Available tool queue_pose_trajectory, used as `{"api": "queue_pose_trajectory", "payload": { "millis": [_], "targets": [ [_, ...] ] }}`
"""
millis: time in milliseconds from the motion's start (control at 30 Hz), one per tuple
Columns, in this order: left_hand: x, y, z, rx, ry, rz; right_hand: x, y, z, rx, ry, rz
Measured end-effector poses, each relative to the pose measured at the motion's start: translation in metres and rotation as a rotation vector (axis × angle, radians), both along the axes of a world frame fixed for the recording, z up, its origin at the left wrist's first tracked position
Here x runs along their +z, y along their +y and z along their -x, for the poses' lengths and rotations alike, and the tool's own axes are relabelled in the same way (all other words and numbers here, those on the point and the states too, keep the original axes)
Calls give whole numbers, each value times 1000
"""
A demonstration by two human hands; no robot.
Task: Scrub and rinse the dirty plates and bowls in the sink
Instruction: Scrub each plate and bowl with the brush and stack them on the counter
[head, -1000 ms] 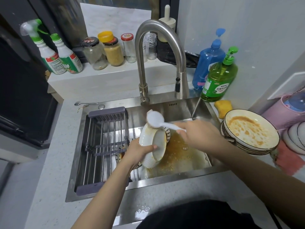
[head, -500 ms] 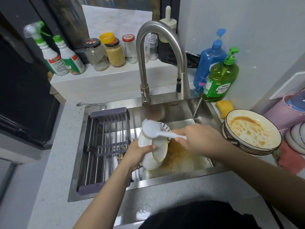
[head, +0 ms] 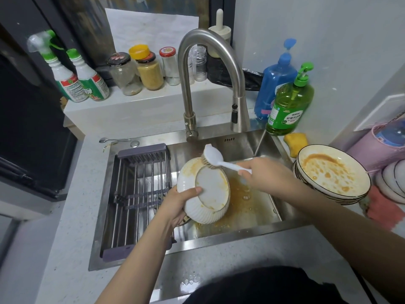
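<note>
The green dish soap bottle (head: 288,106) at the far right carries a green label with white Chinese characters, too small to read surely. The spray bottle (head: 93,81) at the far left shows a red "3"; its other print is illegible.

Two green-capped spray bottles (head: 65,77), four lidded glass jars (head: 126,73), two pump soap bottles (head: 287,104), one white ribbed bowl (head: 206,191), one white scrubbing brush (head: 219,160), one stack of sauce-stained plates (head: 333,172).
</note>
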State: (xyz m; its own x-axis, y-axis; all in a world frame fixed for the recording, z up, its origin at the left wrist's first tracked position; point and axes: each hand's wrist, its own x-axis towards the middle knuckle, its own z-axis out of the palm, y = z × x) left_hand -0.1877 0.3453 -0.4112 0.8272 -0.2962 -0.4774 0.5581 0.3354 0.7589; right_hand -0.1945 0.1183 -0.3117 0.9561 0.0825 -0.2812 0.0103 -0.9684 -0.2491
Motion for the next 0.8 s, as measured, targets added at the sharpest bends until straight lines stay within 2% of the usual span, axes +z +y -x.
{"api": "queue_pose_trajectory", "payload": {
  "millis": [167, 333, 467, 667, 800],
  "targets": [
    [2, 2, 1, -8, -13, 16, 5, 16, 15, 148, -18, 25],
    [0, 8, 1, -12, -9, -14, -2, -2, -9, -21, 74, -37],
    [-1, 16, -2, -63, -37, -138, 2, 2, -9, 64, 92, -76],
    [2, 25, -6, -152, -75, -283, -3, -18, -19, -42, 210, -166],
    [4, 26, -9, -178, -96, -321, 3, -7, -17, 22, 162, -247]
  ]
}}
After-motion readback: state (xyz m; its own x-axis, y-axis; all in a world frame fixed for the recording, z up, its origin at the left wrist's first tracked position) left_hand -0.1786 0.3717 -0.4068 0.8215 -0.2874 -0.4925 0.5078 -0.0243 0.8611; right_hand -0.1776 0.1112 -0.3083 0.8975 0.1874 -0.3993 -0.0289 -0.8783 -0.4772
